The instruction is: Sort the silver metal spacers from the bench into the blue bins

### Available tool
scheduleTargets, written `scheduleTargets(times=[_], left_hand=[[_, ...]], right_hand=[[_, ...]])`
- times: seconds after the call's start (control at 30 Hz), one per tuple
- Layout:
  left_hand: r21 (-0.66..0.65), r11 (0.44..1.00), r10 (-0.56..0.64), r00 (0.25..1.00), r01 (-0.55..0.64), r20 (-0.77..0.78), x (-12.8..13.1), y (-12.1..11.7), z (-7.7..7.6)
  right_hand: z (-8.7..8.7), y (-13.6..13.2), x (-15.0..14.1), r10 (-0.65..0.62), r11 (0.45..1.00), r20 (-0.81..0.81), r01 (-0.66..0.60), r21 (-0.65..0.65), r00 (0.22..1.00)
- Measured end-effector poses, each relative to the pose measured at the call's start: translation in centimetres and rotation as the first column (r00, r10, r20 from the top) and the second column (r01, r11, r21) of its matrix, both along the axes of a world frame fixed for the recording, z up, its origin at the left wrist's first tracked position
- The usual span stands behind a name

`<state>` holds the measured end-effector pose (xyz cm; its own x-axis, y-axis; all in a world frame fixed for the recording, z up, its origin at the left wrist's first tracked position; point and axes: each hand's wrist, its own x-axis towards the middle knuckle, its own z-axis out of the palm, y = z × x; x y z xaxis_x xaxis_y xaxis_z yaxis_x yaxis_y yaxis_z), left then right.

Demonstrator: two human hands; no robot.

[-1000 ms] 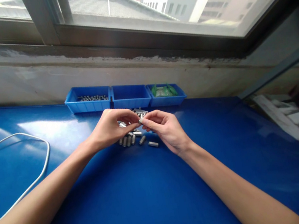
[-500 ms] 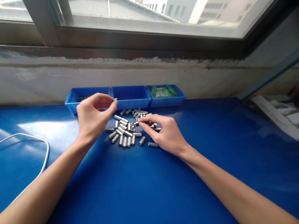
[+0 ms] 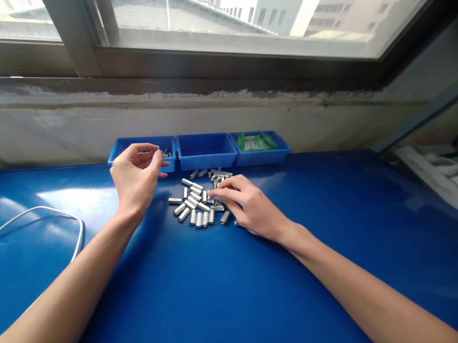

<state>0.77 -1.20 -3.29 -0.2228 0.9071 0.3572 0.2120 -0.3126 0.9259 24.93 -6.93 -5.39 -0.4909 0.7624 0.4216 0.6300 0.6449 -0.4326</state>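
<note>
My left hand (image 3: 135,173) is raised in front of the left blue bin (image 3: 139,139), thumb and index finger pinched together at the bin's near side. Whatever sits between those fingertips is too small to name. My right hand (image 3: 250,204) reaches down to the table, its thumb and fingertips closed at the right part of a pile of metal hex standoffs (image 3: 193,201). What it grips there is hidden among the parts. Smaller metal pieces (image 3: 216,181) lie at the back right of the pile, partly covered by the right hand.
Left bin holds small metal parts (image 3: 167,154). Beside it stand a middle blue bin (image 3: 208,160) and a right bin (image 3: 264,156) with a green-edged bag (image 3: 254,142). A white cable (image 3: 72,214) curves across the blue table (image 3: 217,303) at left. A window frame (image 3: 194,77) rises behind.
My left hand has moved left, away from the middle bin to the left one, its fingertips still pinched. The right hand stays at the pile, its fingers slightly shifted. The view has moved slightly.
</note>
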Motion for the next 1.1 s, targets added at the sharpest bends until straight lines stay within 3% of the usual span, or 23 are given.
scheduleTargets(times=[0.23,0.47,0.63,0.73,0.83,1.1], left_hand=[[0.024,0.988,-0.147,0.985,0.15,-0.096,1.8,-1.4,0.6],[0.045,0.986,-0.154,0.978,0.161,-0.141,2.0,-1.6,0.8],[0.037,0.979,-0.195,0.969,0.202,-0.155,2.1,-1.9,0.9],[0.008,0.957,-0.285,0.945,0.29,-0.161,2.3,-2.1,1.0],[-0.021,0.917,-0.396,0.903,0.398,-0.167,2.4,-2.4,1.1],[-0.073,0.854,-0.515,0.817,0.515,-0.261,2.8,-2.8,1.1]], right_hand=[[0.2,0.2,0.0,-0.001,1.0,0.045,0.001,-0.011,0.999],[0.4,0.1,0.1,0.019,1.0,0.048,-0.019,-0.017,0.999],[1.0,-0.2,-0.3,-0.061,0.993,-0.152,0.045,-0.108,0.987],[1.4,-0.3,-0.4,-0.19,0.955,-0.388,0.079,-0.286,0.902],[1.6,-0.2,-0.4,-0.285,0.899,-0.568,0.009,-0.439,0.772],[1.5,0.0,-0.7,-0.416,0.803,-0.678,-0.104,-0.586,0.606]])
